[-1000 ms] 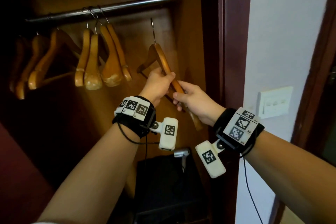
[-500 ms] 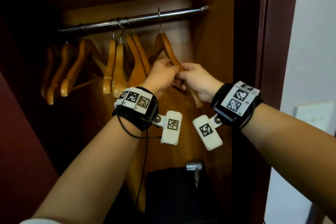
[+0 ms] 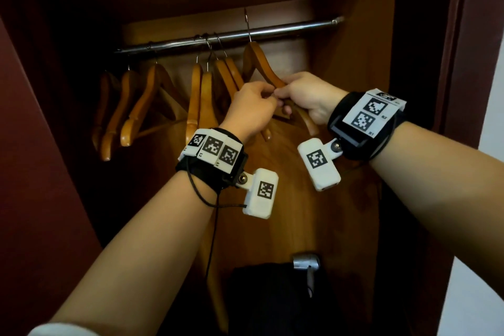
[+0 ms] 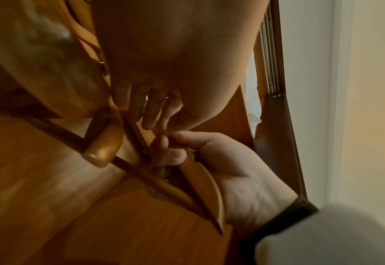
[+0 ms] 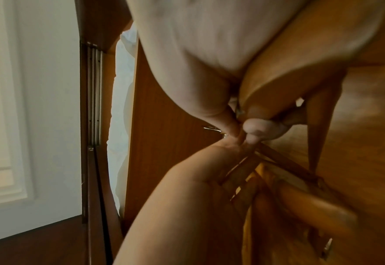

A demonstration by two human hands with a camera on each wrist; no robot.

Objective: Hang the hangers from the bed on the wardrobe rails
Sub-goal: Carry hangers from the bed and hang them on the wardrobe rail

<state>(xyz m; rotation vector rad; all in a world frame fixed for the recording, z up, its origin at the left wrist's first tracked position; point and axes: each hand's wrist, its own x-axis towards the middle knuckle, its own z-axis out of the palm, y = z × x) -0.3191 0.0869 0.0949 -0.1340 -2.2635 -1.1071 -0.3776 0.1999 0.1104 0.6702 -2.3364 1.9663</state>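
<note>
Hanger (image 3: 259,68) rose since earlier frame; hook crossed rail (image 3: 286,28) near right end. Left hand (image 3: 249,109), right hand (image 3: 308,98) both clenched on arm. Risk: release before hook seated, hanger dropped.

I am standing at a built-in wardrobe in a bedroom or hotel room. A chrome rail (image 3: 229,34) crosses at twelve o'clock, hung with matching wooden hangers (image 3: 152,101). Dark red-brown wardrobe panels (image 3: 447,35) frame it, a white wall (image 3: 491,199) shows at three o'clock, and a hairdryer (image 3: 305,263) sits at six o'clock.
</note>
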